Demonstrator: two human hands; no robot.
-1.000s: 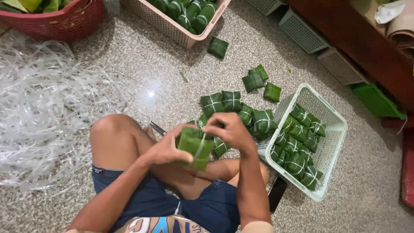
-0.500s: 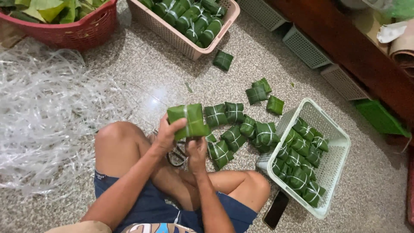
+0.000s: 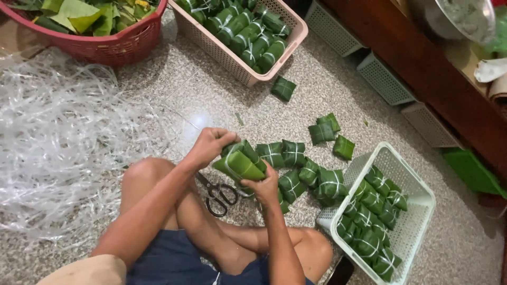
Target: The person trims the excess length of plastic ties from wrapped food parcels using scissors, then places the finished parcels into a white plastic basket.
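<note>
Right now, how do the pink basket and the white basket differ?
The pink basket lies far from the hands, upper middle; the white basket sits beside the person's right knee. The pink one's bundles are long, the white one's squarish. Both are perforated plastic holding tied green leaf parcels.

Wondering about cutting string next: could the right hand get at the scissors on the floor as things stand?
Probably yes, once freed. The scissors lie uncovered just below the right hand, but that hand and the left hand both hold the leaf-wrapped bundle.
</note>
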